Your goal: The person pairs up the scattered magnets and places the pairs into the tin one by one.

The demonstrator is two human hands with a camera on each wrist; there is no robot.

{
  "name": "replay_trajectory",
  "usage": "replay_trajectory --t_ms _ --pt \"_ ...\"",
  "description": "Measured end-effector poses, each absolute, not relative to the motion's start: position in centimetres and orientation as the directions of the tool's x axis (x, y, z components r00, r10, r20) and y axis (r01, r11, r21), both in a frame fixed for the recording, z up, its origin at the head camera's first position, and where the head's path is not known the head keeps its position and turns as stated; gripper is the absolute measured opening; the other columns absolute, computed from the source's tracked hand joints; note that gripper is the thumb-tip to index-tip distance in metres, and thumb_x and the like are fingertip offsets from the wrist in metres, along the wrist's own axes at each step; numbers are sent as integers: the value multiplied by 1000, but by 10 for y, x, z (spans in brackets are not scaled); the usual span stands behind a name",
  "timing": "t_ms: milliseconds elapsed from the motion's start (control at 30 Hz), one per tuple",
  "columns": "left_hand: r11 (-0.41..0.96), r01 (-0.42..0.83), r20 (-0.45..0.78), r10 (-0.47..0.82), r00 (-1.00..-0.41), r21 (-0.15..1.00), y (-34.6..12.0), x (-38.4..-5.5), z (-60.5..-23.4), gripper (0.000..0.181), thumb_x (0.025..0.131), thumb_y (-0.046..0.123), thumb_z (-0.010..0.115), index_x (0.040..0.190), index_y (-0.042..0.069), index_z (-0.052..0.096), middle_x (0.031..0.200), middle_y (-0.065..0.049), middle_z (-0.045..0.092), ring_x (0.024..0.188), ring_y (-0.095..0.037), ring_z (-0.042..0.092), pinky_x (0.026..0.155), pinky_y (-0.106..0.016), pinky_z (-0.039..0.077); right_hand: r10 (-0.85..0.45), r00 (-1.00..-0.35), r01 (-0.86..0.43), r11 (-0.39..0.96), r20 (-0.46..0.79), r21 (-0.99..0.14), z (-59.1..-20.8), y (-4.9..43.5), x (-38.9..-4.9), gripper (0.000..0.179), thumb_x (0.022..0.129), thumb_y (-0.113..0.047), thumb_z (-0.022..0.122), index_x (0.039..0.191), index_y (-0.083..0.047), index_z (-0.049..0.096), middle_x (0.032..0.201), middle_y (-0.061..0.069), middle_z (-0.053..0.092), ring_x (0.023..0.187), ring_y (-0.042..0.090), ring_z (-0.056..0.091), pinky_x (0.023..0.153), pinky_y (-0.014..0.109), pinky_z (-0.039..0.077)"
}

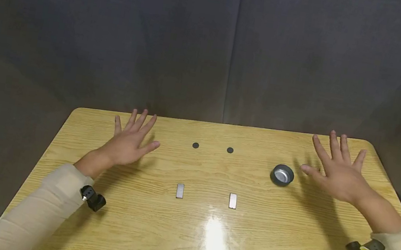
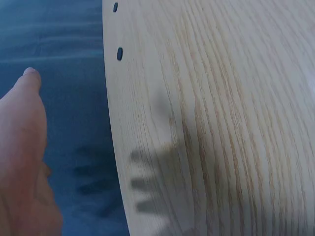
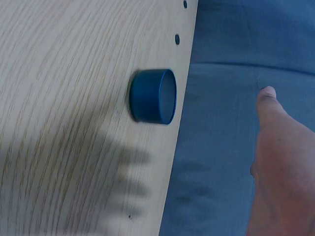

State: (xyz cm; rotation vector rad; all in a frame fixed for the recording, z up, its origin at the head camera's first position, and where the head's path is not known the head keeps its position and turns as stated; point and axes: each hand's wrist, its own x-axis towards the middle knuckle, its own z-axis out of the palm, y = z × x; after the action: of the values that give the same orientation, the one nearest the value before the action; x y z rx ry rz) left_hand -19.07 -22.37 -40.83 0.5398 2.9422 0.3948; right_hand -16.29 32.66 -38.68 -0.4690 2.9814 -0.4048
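My left hand (image 1: 126,145) hovers over the table's left side with fingers spread, holding nothing. Over the right side my right hand (image 1: 342,178) is also spread and holds nothing. Just left of its thumb stands a small dark round bowl (image 1: 282,175) with a shiny inside, seen from the side as a short cup (image 3: 152,96) in the right wrist view. Two dark flat discs (image 1: 195,145) (image 1: 230,150) lie toward the back. Nearer to me lie two small flat rectangular pieces, a grey one (image 1: 180,191) and a paler, shinier one (image 1: 233,201).
The wood-grain table (image 1: 137,228) has rounded far corners. Behind it hangs a dark cloth (image 1: 180,52), with more cloth at both sides. A bright glare patch (image 1: 216,245) lies on the near part of the tabletop. Small cameras (image 1: 94,199) are strapped at both wrists.
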Motion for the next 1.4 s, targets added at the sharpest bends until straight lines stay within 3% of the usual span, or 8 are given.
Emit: replay_trajectory --t_ms 367,1033,1400 --pt "847 449 -47 480 -876 284 -208 -181 -405 83 104 58 47 165 18 8 170 -12 -4 155 -34 -14 113 -73 -13 -418 -909 -403 879 -3 -254 -386 300 -153 91 102 -51 58 165 -15 2 166 19 -21 150 37 -27 103 74 -27" --pt "771 554 -3 585 -811 313 -187 -151 -430 81 103 53 52 164 12 17 170 -14 6 156 -39 2 116 -72 -4 -557 -830 -541 784 41 -304 -402 253 -134 90 99 -50 62 165 -15 11 169 21 -6 154 37 -15 112 73 -16" --pt "732 577 17 614 -789 363 -185 -139 -442 80 103 49 57 163 9 22 168 -20 14 155 -40 7 123 -61 0 -637 -765 -630 708 95 -319 -422 230 -121 92 97 -52 65 164 -12 16 169 21 0 156 38 -5 118 68 -8"
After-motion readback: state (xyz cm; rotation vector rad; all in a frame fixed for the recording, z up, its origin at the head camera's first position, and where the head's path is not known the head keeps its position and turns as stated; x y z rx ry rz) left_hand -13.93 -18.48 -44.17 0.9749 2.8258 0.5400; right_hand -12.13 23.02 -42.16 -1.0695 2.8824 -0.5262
